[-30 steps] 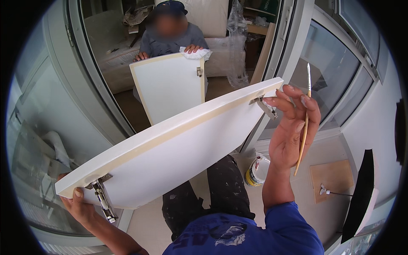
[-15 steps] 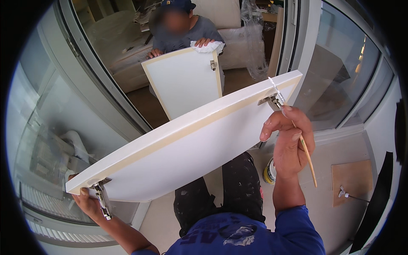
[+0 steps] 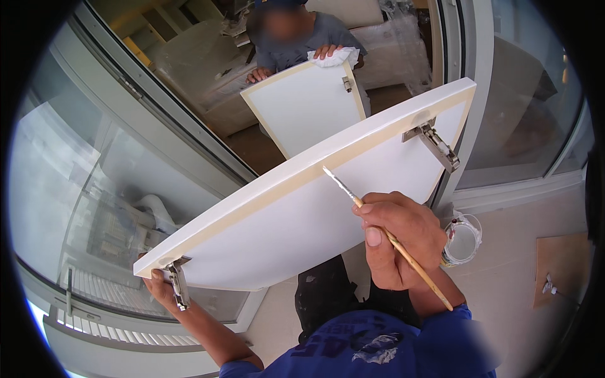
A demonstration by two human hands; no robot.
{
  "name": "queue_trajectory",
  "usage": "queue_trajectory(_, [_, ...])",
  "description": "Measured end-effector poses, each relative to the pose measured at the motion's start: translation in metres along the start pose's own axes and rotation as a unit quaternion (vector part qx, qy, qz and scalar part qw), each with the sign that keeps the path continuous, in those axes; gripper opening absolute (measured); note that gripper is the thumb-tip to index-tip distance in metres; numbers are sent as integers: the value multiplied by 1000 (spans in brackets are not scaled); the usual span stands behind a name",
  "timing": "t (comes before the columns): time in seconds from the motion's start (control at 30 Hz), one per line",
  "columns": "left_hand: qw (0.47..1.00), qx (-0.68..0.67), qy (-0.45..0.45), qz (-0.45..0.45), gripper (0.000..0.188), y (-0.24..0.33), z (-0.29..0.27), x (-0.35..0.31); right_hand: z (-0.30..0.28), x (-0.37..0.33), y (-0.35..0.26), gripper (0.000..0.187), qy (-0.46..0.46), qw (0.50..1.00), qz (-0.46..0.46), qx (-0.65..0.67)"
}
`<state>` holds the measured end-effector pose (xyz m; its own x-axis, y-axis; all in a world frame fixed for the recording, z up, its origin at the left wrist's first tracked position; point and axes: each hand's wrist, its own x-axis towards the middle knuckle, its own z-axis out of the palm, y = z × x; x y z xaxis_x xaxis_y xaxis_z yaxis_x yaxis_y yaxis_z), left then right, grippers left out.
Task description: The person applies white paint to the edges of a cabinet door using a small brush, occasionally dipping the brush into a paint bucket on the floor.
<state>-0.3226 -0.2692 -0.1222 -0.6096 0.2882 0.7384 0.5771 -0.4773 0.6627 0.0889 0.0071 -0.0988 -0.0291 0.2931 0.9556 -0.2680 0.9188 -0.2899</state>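
Note:
A white cabinet door with beige masking tape along its face edge lies tilted across my front, its right end higher. My left hand is closed round its lower left corner, beside a metal hinge. Another hinge sticks out near the right end. In my right hand is a thin wooden-handled paintbrush, pinched between thumb and fingers. Its white-coated bristles are at the tape's lower border around the middle of the door; whether they touch it I cannot tell.
Past a sliding door frame, a co-worker holds a similar taped panel and a white cloth. A paint can stands on the floor at my right, near a brown board. Glass lies on both sides.
My right hand has brought the brush from the right hinge leftward and down to the middle of the door. The view has shifted, and more of the paint can shows.

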Motion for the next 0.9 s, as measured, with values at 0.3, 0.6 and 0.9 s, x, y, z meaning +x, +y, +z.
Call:
queue_trajectory(0.3, [1000,5,17,-5,65,-5,8,-5,5,3,1,23,-32,999,-23,-33])
queue_trajectory(0.6, [1000,8,12,-17,64,0,14,-9,-1,-3,11,22,23,995,-11,-91])
queue_trajectory(0.9, [1000,-4,-2,-17,62,-8,-1,-10,-1,-2,18,21,18,994,-31,-104])
